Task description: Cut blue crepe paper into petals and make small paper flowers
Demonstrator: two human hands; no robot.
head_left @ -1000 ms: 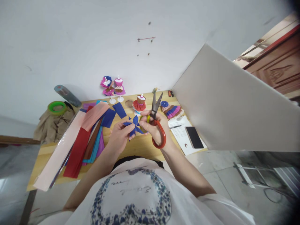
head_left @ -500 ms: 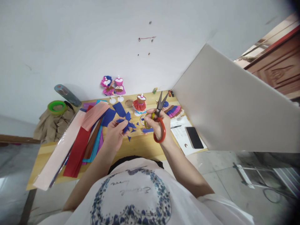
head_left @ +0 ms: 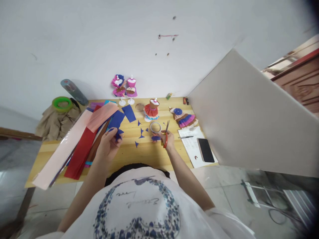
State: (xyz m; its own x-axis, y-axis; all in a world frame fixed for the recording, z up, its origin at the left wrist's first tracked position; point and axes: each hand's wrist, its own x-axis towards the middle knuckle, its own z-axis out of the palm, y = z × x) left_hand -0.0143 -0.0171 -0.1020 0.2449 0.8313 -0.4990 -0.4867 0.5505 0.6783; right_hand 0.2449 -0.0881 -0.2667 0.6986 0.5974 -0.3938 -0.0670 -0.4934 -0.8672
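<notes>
My left hand is closed on a cut piece of blue paper, held just above the wooden table beside the stack of coloured sheets. My right hand grips the red-handled scissors low over the table, blades pointing away from me. A roll of clear tape lies just beyond that hand. Small blue triangular scraps lie scattered between my hands.
Long coloured paper sheets cover the table's left side. Small paper-dress figures stand at the back. A phone lies on a white sheet at the right. A large white board leans over the right edge. Cloth and a green ring sit far left.
Both hands have dropped toward the table and moved apart. The left carried the blue paper leftward. The right lowered the scissors. Blue scraps now lie on the table. The camera view shifted.
</notes>
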